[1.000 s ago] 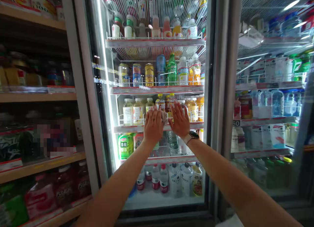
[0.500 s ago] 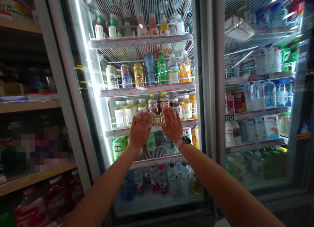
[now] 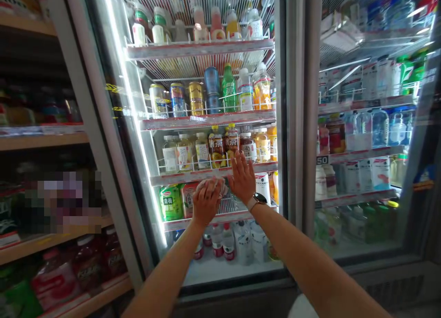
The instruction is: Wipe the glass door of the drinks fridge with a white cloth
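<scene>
We see only a pale edge of the cloth (image 3: pixel 211 185) above our left hand (image 3: pixel 206 202). A shelf patch (image 3: pixel 62 201) is blurred out.

The cloth (image 3: pixel 211 185) under the left hand (image 3: pixel 206 202) is pale, whitish-grey, and the watch (image 3: pixel 257 200) by the right hand (image 3: pixel 242 178) has a black face on a light strap. Behind the glass stand a gold can (image 3: pixel 196 98), a blue can (image 3: pixel 211 88), a green bottle (image 3: pixel 228 87) and an orange bottle (image 3: pixel 262 89). The shelf strips (image 3: pixel 206 122) are white edged with red, and a green carton (image 3: pixel 171 202) carries white lettering.
</scene>
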`<state>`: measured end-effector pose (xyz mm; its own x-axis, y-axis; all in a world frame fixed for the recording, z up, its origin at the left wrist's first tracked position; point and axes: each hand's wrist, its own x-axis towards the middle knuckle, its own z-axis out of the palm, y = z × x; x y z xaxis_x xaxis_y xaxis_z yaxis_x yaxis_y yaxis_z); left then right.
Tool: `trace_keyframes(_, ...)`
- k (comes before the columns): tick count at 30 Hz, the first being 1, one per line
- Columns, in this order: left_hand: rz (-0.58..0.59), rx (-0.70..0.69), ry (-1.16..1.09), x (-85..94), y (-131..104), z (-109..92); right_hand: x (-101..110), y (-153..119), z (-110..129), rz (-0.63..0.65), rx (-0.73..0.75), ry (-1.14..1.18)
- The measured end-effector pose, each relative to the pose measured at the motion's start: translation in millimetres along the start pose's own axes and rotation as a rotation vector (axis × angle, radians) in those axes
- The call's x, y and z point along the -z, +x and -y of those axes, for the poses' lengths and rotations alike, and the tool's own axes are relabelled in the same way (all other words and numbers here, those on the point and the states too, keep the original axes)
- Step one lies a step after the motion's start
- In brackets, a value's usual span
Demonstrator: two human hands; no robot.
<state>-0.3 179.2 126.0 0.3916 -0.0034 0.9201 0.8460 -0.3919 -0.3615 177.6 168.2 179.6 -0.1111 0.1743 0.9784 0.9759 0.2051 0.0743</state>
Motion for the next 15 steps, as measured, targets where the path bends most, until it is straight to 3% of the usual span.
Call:
trace_keyframes(3,0.005,-0.113,0.013,6.9,12,16,-3,-6,1,-0.008,-0.001,-0.014)
trace_keyframes(7,-0.012,-0.053,-0.092,10.9,85,47,-3,-6,1,-0.008,0.007,-0.020)
trace_keyframes(10,-0.025,-0.005,-0.181,7.7,131,54,-2,-6,0,-0.021,0.008,-0.012)
trace_keyframes(12,-0.034,0.015,-0.213,3.9,137,49,-2,-6,0,-0.027,0.014,0.003)
trace_keyframes(15,-0.021,-0.004,-0.227,-0.2,113,35,-2,-6,0,-0.035,0.023,0.014)
